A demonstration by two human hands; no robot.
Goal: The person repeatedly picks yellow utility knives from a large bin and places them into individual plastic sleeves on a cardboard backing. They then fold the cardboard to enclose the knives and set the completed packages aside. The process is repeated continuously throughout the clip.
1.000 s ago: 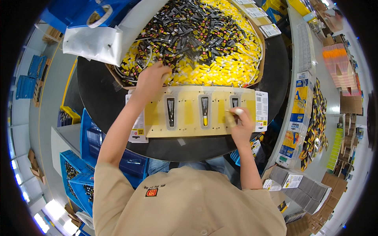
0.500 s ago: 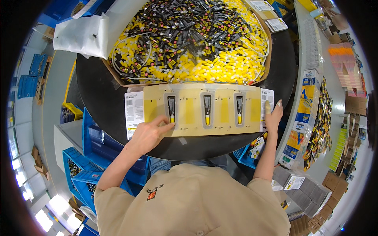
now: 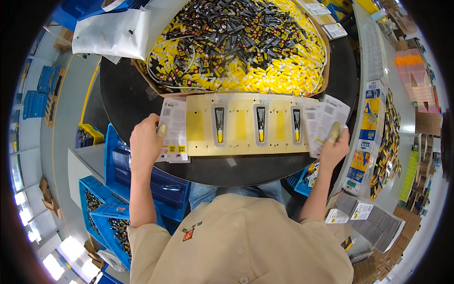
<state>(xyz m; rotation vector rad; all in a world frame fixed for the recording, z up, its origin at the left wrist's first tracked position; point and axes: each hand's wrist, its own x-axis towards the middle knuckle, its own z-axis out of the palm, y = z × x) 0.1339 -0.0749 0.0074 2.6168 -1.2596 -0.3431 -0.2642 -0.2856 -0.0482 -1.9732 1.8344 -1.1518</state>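
Note:
A beige jig board (image 3: 241, 125) lies across the round black table. Its three clear blister trays each hold a small black tube (image 3: 260, 124) with a yellow cap. My left hand (image 3: 146, 142) pinches the edge of a white printed card (image 3: 175, 125) at the board's left end. At the other end my right hand (image 3: 335, 146), a covering on its thumb, grips a white printed card (image 3: 331, 113). That card is tilted and overlaps the board's right edge; whether more than one is held cannot be made out.
Beyond the board stands a large carton (image 3: 327, 71) heaped with black tubes and yellow caps. A clear plastic bag (image 3: 113, 35) hangs at the far left. Blue bins (image 3: 137, 182) sit below the table's left side. Packaged goods (image 3: 370, 125) line a bench on the right.
My left hand has left the left-hand tube and moved left to the card there. My right hand has taken hold of the right card, which is now tilted over the board's end.

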